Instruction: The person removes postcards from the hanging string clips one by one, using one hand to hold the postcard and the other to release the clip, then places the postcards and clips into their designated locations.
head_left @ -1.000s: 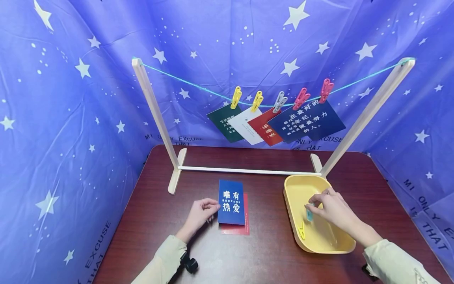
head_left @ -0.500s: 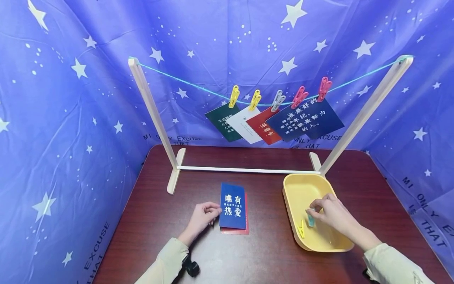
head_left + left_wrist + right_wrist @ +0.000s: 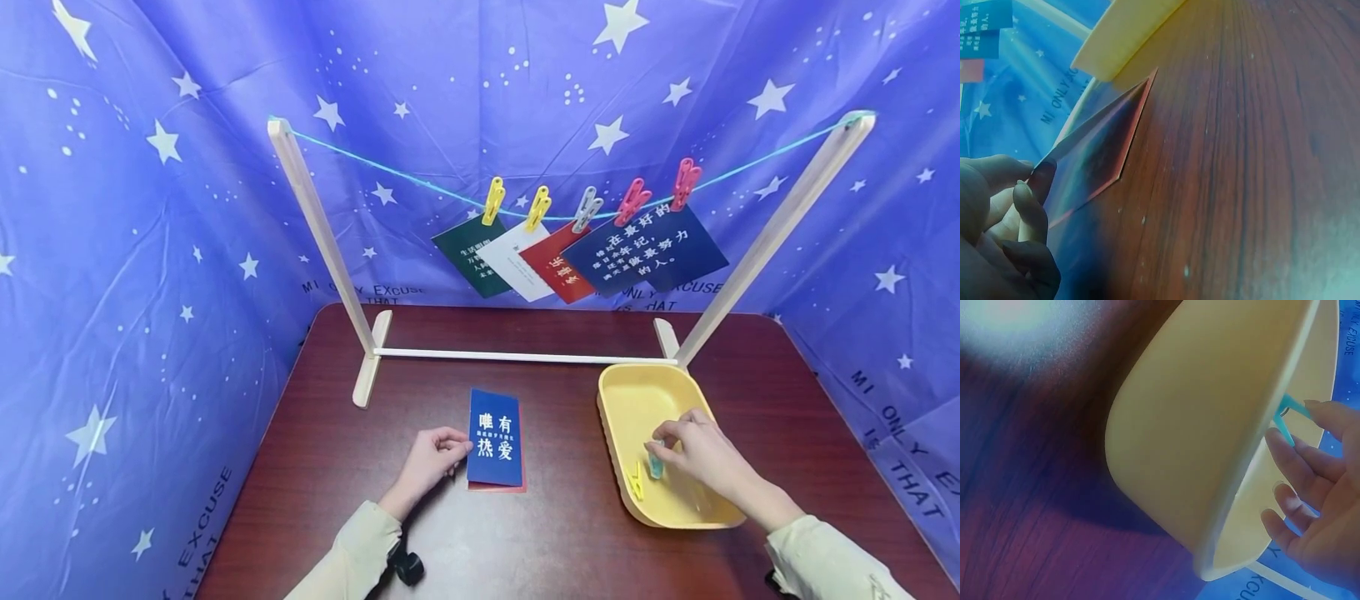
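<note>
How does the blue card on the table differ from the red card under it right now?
The blue card lies on top with its white characters fully showing; the red card is almost wholly covered, only a thin strip peeking out at the near edge. The left hand pinches the blue card's left edge, lifting it slightly in the left wrist view, while the red card stays flat on the table. Both look about the same size.

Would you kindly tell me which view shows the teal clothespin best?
The head view: the teal clothespin shows pinched by the right hand over the yellow tray. The right wrist view shows only a sliver; the left wrist view shows none.
</note>
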Action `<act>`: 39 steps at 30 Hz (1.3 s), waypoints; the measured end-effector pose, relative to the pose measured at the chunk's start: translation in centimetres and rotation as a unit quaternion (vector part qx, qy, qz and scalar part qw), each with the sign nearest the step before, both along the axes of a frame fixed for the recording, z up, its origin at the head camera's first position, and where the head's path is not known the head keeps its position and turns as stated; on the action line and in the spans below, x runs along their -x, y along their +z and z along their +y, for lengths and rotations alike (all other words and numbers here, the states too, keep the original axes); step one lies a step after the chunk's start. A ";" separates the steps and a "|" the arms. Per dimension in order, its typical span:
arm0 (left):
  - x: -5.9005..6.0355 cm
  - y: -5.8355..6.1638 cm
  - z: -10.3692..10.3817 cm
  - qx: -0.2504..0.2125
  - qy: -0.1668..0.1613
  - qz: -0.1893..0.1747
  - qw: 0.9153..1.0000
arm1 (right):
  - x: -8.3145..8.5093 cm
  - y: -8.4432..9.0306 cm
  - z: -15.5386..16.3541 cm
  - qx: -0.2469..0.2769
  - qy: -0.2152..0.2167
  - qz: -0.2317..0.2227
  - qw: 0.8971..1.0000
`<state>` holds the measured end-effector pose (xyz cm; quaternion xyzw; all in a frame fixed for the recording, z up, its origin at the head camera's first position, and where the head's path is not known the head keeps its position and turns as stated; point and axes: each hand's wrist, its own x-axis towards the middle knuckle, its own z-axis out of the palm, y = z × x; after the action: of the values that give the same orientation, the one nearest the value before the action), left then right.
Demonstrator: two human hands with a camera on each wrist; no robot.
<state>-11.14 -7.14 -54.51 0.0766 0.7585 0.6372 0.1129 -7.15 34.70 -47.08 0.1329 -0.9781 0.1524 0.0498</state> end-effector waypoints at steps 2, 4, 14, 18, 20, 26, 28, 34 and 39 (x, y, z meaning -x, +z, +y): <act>-0.1 0.2 0.1 -0.002 -0.004 0.000 1.000 | 0.0 -0.1 0.0 -0.002 0.001 0.001 1.000; -0.2 0.2 0.3 -0.003 -0.006 0.000 1.000 | 0.0 -0.1 0.1 -0.003 0.002 0.002 1.000; -0.2 0.0 0.1 0.107 -0.011 0.059 0.992 | -0.2 -0.2 0.0 -0.011 0.005 0.001 1.000; -0.3 0.1 0.0 0.125 -0.005 0.061 0.990 | -0.1 -0.2 0.1 -0.018 0.010 0.010 1.000; -0.3 0.2 0.0 0.128 -0.002 0.054 0.990 | -0.2 -0.3 0.1 -0.019 0.010 0.014 1.000; -0.2 0.3 0.0 0.123 -0.004 0.040 0.992 | -0.2 -0.7 0.3 -0.019 0.015 0.019 1.000; -0.3 0.4 0.0 0.128 -0.003 0.041 0.991 | -0.3 -0.8 0.3 -0.021 0.013 0.018 1.000; -0.5 0.7 0.1 0.156 0.012 0.045 0.987 | -0.4 -1.0 0.4 -0.021 0.009 0.013 1.000; -0.6 0.6 0.3 0.208 0.022 0.056 0.976 | -0.5 -1.1 0.4 -0.024 0.006 0.011 1.000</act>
<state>-10.54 -6.82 -53.87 0.0698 0.8813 0.4622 0.0698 -6.64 35.08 -48.20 0.1413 -0.9801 0.1273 0.0562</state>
